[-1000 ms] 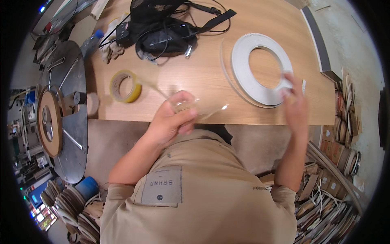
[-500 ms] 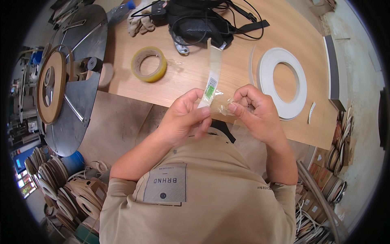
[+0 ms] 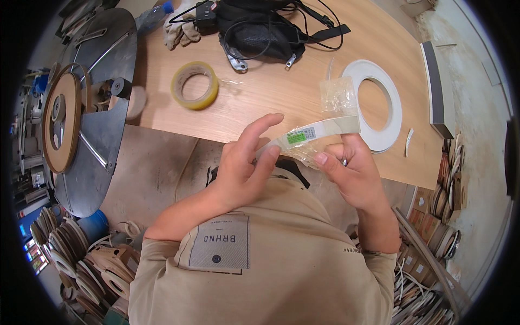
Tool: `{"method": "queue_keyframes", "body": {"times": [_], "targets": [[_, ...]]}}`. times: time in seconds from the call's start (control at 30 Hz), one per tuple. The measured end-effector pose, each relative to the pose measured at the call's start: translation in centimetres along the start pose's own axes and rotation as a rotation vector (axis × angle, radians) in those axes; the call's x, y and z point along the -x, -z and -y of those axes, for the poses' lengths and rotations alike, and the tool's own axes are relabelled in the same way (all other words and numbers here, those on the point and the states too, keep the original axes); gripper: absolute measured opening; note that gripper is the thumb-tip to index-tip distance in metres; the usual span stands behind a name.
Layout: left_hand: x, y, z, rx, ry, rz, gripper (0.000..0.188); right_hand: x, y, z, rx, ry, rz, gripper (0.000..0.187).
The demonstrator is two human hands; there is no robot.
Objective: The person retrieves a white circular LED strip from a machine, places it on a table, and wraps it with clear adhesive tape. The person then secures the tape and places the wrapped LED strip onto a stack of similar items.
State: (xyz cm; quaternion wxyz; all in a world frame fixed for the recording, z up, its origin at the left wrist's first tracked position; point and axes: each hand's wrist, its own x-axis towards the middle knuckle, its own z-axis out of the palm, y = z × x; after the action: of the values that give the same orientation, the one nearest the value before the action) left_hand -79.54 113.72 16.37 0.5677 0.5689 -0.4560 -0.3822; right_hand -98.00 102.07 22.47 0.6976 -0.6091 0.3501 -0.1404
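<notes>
A short white strip (image 3: 333, 127) with a green and white label (image 3: 300, 135) slants up to the right in front of me. Its lower end lies between the thumb and fingers of my left hand (image 3: 241, 160), whose index finger stretches out above. Crumpled clear tape (image 3: 303, 153) hangs below the label. My right hand (image 3: 355, 168) pinches that tape between thumb and bent fingers, just under the strip's right part. Another piece of clear tape (image 3: 338, 96) shows beyond the strip; whether it sticks to the strip, I cannot tell.
A yellowish tape roll (image 3: 211, 96) and a white banding coil (image 3: 394, 122) lie on the wooden table (image 3: 271, 97). Behind are a black bag (image 3: 262, 38), gloves (image 3: 181, 32) and a bottle (image 3: 153, 19). A round metal reel stand (image 3: 111, 124) stands left; many coils are stacked below.
The strip has swung from nearly upright to a rightward slant. My left index finger has lifted off and straightened. My right hand has moved slightly right and down, with tape stretched from it.
</notes>
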Motion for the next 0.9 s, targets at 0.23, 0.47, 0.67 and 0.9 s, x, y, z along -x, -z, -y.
{"method": "queue_keyframes", "body": {"times": [0.23,0.47,0.67,0.9], "targets": [[0.4,-0.5,0.4,0.25,0.111,-0.048,0.041,0.7,0.1,-1.0,-0.103,-0.099,-0.016,0.04],[0.2,0.1,2.0,-0.259,-0.528,-0.097,0.038,1.2,0.1,-0.5,0.001,-0.05,-0.019,0.036],[-2.2,0.4,2.8,-0.575,-0.855,-0.293,0.043,-1.9,1.6,-2.4,0.307,0.283,-0.022,0.055],[-2.7,1.3,3.1,-0.498,-0.936,-0.401,0.036,-1.7,2.4,-4.3,0.072,0.45,0.031,0.077]]}}
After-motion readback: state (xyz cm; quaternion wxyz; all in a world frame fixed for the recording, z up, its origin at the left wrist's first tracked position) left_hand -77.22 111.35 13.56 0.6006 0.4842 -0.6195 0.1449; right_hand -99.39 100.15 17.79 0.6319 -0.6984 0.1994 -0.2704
